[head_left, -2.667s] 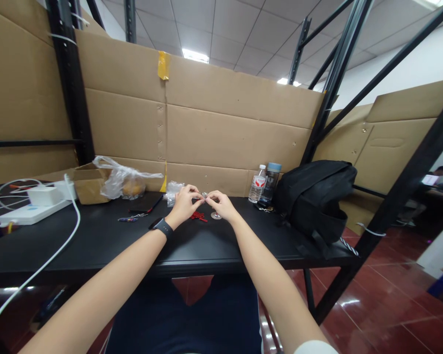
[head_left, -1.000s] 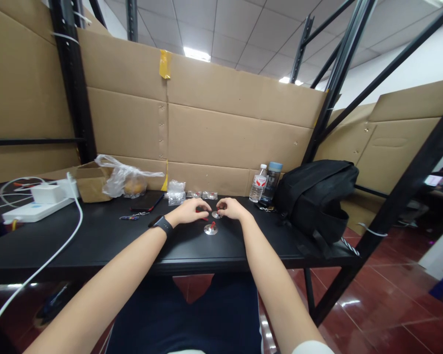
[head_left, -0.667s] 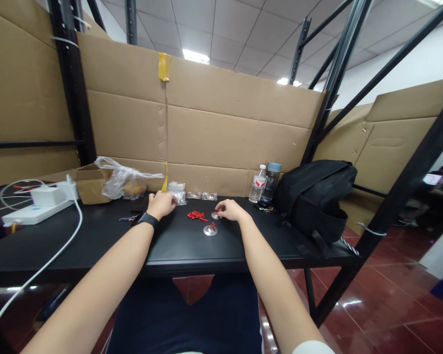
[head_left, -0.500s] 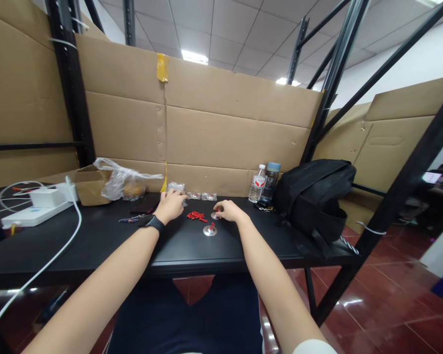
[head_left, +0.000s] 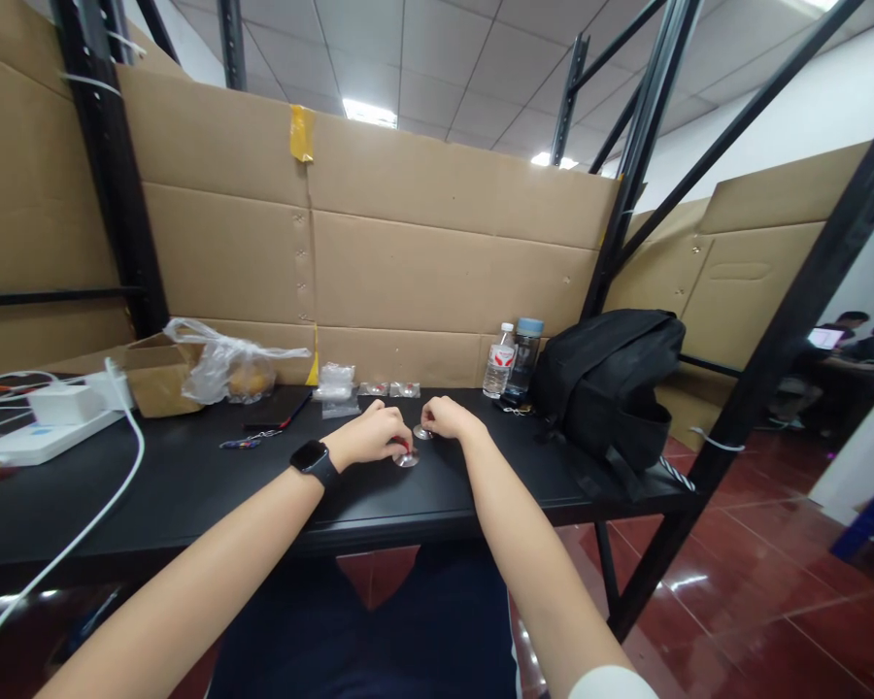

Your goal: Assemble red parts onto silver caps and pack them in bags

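Note:
Two small shiny metal discs with red cord at their centres, like finger cymbals, lie on the black tabletop. My left hand, with a dark watch on the wrist, is closed on the red cord of the nearer finger cymbal. A little farther back and to the right, my right hand pinches the top of the other finger cymbal. Both discs appear to rest on the table, apart from each other. The heap of red cord seen earlier is hidden behind my left hand.
Small clear packets lie at the back, near a cardboard wall. To the right stand a water bottle, a blue-lidded bottle and a black backpack. A power strip and a plastic bag are left.
My left hand has come from the clear packets toward me and rightward, down to the nearer finger cymbal. My right hand stays at the farther one. The view has shifted slightly right.

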A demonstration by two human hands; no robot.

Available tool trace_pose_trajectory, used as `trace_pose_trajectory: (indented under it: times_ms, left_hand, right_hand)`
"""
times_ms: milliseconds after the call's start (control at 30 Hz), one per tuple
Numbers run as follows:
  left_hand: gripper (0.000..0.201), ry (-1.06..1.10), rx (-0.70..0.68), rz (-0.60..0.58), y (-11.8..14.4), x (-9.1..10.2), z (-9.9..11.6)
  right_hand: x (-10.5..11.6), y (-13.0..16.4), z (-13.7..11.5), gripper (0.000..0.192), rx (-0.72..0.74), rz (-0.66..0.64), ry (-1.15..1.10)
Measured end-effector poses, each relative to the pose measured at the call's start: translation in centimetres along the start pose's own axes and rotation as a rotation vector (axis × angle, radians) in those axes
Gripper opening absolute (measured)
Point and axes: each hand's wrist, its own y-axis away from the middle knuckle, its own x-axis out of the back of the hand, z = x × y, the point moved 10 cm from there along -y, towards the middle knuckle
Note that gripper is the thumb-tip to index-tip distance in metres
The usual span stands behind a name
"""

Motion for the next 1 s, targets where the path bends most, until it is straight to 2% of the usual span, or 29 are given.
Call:
trace_pose_trajectory:
  times_ms: [67,167,267,367,467,633,800,1000]
  left_hand:
    - [0.014,-0.027,0.056,0.046,0.0,0.3,-0.8]
    - [0.015,-0.078,0.237,0.22,0.3,2.3,-2.8]
    - [0.018,-0.076,0.454,0.422,1.8,4.7,-5.2]
    - [0.024,0.039,0.59,0.527,3.1,5.6,-7.2]
    - [0.027,0.192,0.608,0.563,3.5,5.2,-8.3]
    - [0.027,0.295,0.568,0.578,3.2,4.6,-8.6]
    - [0.026,0.204,0.57,0.537,3.2,4.6,-8.7]
    - [0.024,0.122,0.607,0.465,3.1,4.1,-8.8]
  right_hand:
    - [-0.1,0.0,-0.2,0.018,0.021,-0.023,-0.007]
    - [0.4,0.0,-1.0,0.015,0.071,-0.009,-0.089]
    - [1.4,-0.2,-2.3,0.01,0.123,0.075,-0.33]
    - [1.9,-0.6,-3.2,0.013,0.144,0.18,-0.586]
    - [1.5,-0.9,-3.7,0.02,0.12,0.249,-0.744]
    - [-0.6,-1.2,-4.0,0.03,0.022,0.183,-0.997]
    - [-1.1,-0.7,-4.2,0.027,-0.017,0.12,-1.107]
    - [-1.5,-0.1,-4.6,0.042,-0.053,0.024,-1.125]
